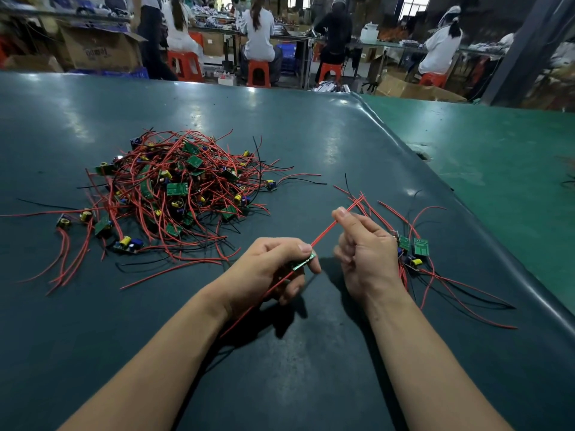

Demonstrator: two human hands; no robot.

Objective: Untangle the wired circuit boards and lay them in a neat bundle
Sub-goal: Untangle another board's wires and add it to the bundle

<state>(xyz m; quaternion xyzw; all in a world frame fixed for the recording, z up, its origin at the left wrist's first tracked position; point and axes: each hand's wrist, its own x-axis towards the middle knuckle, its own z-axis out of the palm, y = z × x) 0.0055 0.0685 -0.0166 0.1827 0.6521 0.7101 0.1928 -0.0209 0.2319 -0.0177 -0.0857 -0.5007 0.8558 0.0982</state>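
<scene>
Beyond the far edge of the dark green desk [311, 353], people sit on orange stools at other benches among cardboard boxes.

On the desk, left of centre, lies a big tangled heap of circuit boards [174, 188] with red and black wires spreading out on all sides. At the right, just beside the right hand, a small bundle of sorted boards [415, 248] lies with its wires fanned near and far.

Most likely trouble: a hard pull along the wire could strain the solder joint where it meets the board, or the thin wire could slip from the pinch and spring back. When this board is laid down, its trailing wires could catch the bundle and drag those boards out of line, since the bundle sits so close to the right wrist.

The left hand [273, 269] has a narrow grip, fingers curled round one small board [303, 263] at the near centre, held above the desk. The right hand [364, 247] pinches that board's red wire [323, 233] between thumb and forefinger, the other fingers curled in; the wire runs taut between the hands.
</scene>
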